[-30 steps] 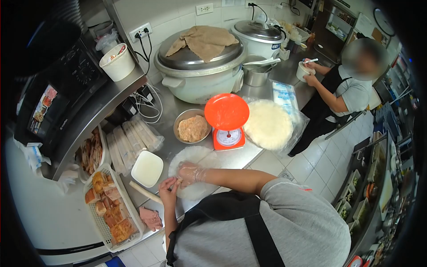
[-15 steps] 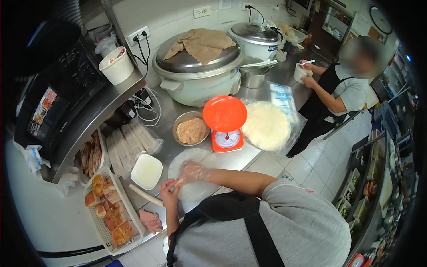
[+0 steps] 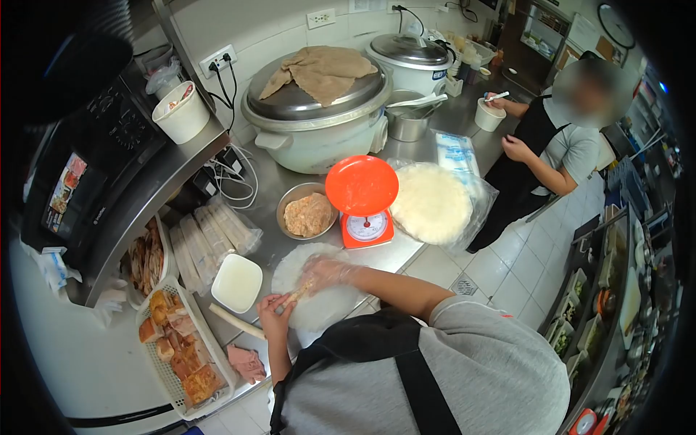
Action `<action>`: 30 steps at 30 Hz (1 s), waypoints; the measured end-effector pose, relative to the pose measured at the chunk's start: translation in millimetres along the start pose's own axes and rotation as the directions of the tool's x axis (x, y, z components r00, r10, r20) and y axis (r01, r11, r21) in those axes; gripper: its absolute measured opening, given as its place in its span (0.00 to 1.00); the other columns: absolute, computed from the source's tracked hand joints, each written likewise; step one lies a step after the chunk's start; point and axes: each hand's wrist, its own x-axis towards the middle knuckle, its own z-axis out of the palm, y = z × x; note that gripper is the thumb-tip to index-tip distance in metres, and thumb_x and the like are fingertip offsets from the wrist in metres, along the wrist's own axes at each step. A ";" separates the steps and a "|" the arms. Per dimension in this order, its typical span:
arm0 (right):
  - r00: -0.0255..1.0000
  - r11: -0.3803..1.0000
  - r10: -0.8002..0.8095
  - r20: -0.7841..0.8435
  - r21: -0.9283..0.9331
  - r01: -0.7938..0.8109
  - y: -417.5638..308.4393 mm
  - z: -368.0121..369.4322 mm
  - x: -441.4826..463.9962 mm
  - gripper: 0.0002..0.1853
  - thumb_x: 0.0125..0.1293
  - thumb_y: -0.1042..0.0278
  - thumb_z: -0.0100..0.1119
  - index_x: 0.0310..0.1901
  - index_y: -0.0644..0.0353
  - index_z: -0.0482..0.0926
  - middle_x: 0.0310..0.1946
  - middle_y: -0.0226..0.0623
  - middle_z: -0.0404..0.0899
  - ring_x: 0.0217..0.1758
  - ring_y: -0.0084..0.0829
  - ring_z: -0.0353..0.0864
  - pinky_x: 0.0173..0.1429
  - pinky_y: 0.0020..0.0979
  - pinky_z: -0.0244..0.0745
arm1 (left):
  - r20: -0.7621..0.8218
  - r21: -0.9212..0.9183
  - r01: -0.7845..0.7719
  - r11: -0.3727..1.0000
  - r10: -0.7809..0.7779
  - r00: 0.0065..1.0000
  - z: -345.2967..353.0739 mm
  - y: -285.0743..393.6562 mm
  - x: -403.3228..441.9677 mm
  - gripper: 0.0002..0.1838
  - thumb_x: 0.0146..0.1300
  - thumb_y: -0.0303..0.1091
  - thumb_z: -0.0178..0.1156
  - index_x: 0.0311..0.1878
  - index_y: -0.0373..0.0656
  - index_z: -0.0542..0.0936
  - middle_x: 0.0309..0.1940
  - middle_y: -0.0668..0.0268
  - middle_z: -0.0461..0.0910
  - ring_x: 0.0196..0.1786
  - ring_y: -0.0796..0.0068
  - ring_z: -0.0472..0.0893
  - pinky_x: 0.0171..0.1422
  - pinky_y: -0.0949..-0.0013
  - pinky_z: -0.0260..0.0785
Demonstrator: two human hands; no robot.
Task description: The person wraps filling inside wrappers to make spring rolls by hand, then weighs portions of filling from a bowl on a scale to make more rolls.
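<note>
My right hand (image 3: 322, 274), in a clear plastic glove, is closed around a lump of beige-orange minced filling. It rests over thin, round, translucent wrapper sheets (image 3: 319, 313) at the counter's front edge. My left hand (image 3: 274, 317) is beside it, fingertips pinched at the near end of a narrow strip of the filling (image 3: 294, 296). A steel bowl (image 3: 283, 205) of the same-looking minced filling (image 3: 308, 214) stands beyond my hands. Left of my left hand are a pale rolled stick (image 3: 235, 321), a white square dish (image 3: 238, 284) of whitish contents and a crumpled pink cloth (image 3: 246, 363).
An orange kitchen scale (image 3: 366, 229) stands behind my right forearm, beside bagged round white sheets (image 3: 429, 203). Bagged pale rolls (image 3: 217, 235) and a bread basket (image 3: 226, 362) lie left. A large cooker (image 3: 312, 138) is behind. A co-worker (image 3: 540, 156) stands right, at a white tub (image 3: 489, 116).
My right hand has shifted slightly right and turned, showing more filling between my hands. The co-worker's one hand has come away from the white tub, which now stands on the counter.
</note>
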 end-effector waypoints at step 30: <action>0.968 0.969 0.246 0.046 -0.006 -0.246 7.8 -34.7 -25.3 0.31 0.49 0.53 0.77 0.60 0.35 0.83 0.51 0.33 0.86 0.58 0.39 0.79 0.66 0.40 0.70 | 0.146 0.080 -0.019 0.997 0.008 0.989 -4.1 -14.3 20.3 0.19 0.42 0.37 0.79 0.42 0.48 0.91 0.41 0.61 0.81 0.49 0.58 0.77 0.58 0.59 0.68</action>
